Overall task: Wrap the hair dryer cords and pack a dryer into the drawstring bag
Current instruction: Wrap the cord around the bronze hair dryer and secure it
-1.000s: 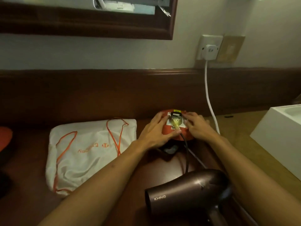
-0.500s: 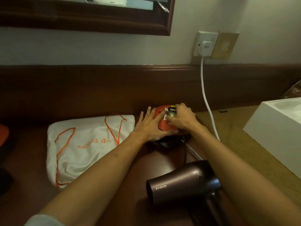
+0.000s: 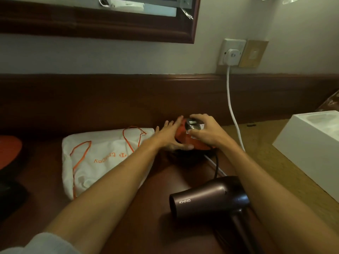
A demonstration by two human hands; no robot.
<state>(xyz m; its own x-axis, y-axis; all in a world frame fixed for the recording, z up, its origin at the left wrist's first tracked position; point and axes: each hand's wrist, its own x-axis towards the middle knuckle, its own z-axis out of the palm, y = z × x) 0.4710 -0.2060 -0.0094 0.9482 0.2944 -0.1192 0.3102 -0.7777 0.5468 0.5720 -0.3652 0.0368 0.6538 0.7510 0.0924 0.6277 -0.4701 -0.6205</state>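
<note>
My left hand (image 3: 170, 136) lies flat, steadying the orange socket block (image 3: 183, 138) at the far desk (image 3: 165, 182) edge; my right hand (image 3: 207, 132) pinches the black plug (image 3: 192, 125). Unplugging first, I reckon, then wrapping the dryer (image 3: 209, 197) cord; bag (image 3: 102, 160) waits left

Both bare forearms reach forward, converging ahead. Left hand (image 3: 169, 136) lies flat, palm down, fingers straight and slightly spread, thumb stretched toward right. Right hand (image 3: 206, 132) arches just beside it, fingers and thumb curled in pinching grip. Pale sleeve edge at left elbow.
</note>
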